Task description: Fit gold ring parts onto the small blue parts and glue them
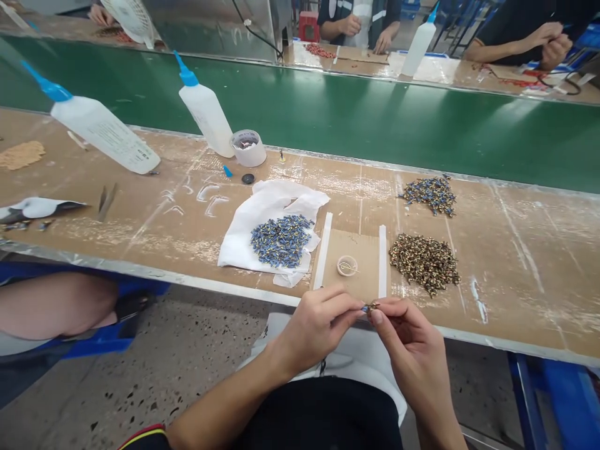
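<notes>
- Setting: a work table (497, 231) surfaced in scuffed brown cardboard, bordered beyond by a long green strip (319, 106).
- Blue-and-brass piece (369, 307): long axis roughly left to right, nearly parallel to the table's near edge; blue end toward the left hand, brass-coloured end toward the right. Small and slender; finer detail hidden by the fingers.
- Position: between the fingertips of both hands, at the table's near edge.
- Left hand (321, 319): thumb and index finger pinched together on the blue end.
- Right hand (417, 344): thumb and fingertips closed on the brass-coloured end; palm partly visible.
- Just beyond the hands: a small round dish (340, 272), between two white strips (383, 262).
- Left of the strips: a heap of blue pieces (281, 242) on a white sheet (239, 240).
- Right of the strips: a heap of brass-coloured pieces (425, 262); behind it, a smaller blue-and-brass heap (430, 195).
- Farther left: two blue-tipped bottles (206, 115), a tape roll (255, 156) and tweezers (109, 201).
</notes>
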`<action>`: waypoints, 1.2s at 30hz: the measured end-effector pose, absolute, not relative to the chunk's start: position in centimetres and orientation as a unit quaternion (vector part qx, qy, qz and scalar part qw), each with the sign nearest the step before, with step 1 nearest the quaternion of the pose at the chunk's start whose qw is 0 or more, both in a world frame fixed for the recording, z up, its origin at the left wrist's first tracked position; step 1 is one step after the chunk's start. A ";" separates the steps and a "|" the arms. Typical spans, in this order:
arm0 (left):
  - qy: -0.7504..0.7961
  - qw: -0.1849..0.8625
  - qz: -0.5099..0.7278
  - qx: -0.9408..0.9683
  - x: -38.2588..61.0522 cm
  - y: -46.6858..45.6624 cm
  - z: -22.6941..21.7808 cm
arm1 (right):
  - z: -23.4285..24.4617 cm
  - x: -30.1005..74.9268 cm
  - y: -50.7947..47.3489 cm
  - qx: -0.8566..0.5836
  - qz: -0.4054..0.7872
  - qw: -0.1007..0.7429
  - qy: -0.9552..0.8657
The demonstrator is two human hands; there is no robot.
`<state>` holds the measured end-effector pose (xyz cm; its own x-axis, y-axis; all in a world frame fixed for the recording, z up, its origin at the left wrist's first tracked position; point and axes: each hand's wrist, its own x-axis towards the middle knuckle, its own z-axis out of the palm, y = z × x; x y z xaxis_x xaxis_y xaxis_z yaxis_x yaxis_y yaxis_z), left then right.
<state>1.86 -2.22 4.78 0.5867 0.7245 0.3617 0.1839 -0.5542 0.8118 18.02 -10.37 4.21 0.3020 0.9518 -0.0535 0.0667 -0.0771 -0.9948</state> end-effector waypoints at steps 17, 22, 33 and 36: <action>0.268 0.257 0.280 0.885 1.6 -2.6 6.0 | 4.1 18.0 -10.7 -0.552 0.432 0.538 -0.467; 0.250 0.212 0.225 0.917 1.3 -2.5 6.7 | 4.0 18.1 -10.9 -0.558 0.427 0.506 -0.500; 0.262 0.317 0.188 0.892 0.7 -2.6 7.0 | 3.1 17.7 -11.6 -0.565 0.442 0.479 -0.506; 0.258 0.355 0.212 0.873 0.3 -2.4 6.6 | 3.0 17.5 -11.5 -0.561 0.448 0.485 -0.500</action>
<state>0.30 -2.37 6.55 0.7769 0.6015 0.1860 0.3009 -0.6142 0.7295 17.52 -11.48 3.04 0.0994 0.9949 -0.0174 0.1271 -0.0300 -0.9914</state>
